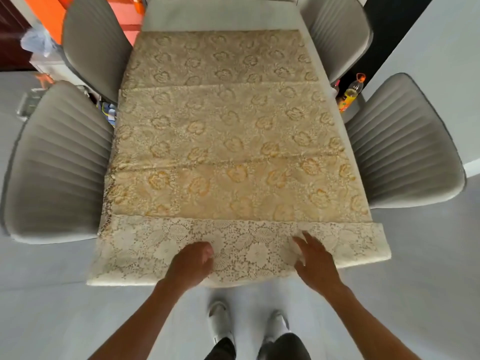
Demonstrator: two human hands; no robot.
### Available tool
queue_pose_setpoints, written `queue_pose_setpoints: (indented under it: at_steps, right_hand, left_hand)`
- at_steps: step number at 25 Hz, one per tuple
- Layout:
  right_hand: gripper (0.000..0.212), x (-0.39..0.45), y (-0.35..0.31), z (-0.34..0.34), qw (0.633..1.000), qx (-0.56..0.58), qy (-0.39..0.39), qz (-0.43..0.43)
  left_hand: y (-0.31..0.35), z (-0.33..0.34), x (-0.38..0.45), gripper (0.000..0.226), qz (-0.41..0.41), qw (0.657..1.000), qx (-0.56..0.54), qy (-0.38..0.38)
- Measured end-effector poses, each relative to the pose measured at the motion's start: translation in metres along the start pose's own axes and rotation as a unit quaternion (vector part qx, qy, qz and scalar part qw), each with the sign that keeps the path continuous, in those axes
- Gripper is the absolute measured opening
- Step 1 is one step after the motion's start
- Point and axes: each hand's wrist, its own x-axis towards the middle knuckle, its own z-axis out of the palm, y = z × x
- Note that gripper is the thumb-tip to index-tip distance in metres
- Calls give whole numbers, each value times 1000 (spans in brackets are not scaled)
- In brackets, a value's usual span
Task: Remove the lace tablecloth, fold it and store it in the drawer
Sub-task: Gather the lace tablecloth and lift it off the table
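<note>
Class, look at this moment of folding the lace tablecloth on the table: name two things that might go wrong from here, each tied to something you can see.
1. The left hand and right hand both sit near the middle of the lace tablecloth, so its outer corners may sag and the fold go crooked.
2. The lace overhangs beside the near left chair and might snag there when pulled.
</note>
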Motion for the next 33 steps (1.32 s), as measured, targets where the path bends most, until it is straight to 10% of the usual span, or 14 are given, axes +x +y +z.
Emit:
queue_pose_setpoints:
  at_steps: [6,12,16,19,22,25,29,33]
  right_hand:
    - [90,65,30,-20,997,-56,-52,1]
    - [29,78,32,-37,963,-180,-116,-161]
    - [18,164,10,-113,928,-117,-302,-184]
    - [11,293,-28,-207,980,-98,-76,-159]
    - [61,370,-57,-277,975,-87,189,-80]
    - [68,347,-45,-250,975,-60,190,-100]
    - [77,272,-3,-157,978,-91,-22,-185]
    - [61,254,7,-110,965,-195,27,-174]
  left_hand:
    - [14,-19,67,91,9,981,191,8]
    - [38,-34,68,26,43,976,203,-59]
    - [55,-122,108,16,20,977,92,-190]
    - [76,-225,201,7,-2,994,99,55]
    - [113,-282,267,65,-123,921,198,312]
    - [151,-232,270,61,-38,945,223,237]
    - [141,-107,230,74,3,981,193,-10]
    - [129,-69,206,41,84,970,205,100]
